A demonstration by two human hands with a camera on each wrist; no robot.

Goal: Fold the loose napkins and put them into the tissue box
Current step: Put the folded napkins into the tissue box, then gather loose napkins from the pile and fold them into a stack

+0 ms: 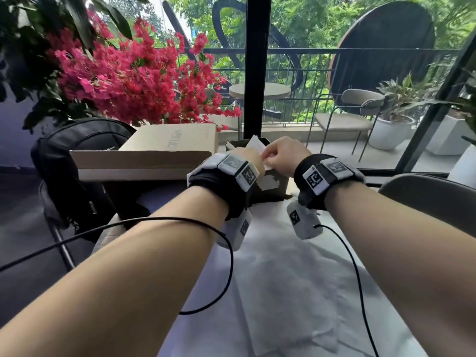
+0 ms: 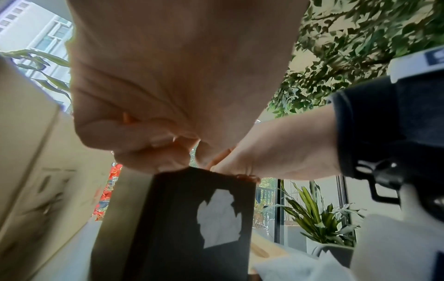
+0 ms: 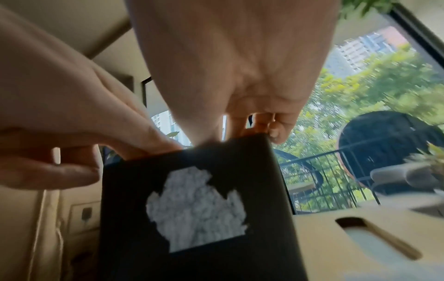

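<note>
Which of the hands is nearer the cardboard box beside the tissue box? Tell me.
Left. The left hand is over the tissue box on the side next to the cardboard box; the right hand is over its far side.

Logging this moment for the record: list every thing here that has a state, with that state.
tissue box: upright, top open, white napkins showing through its front cutout.
napkin: partly in the box's top.
left hand: fingers curled at the box's top.
right hand: pinches the napkin.
cardboard box: flap open.
</note>
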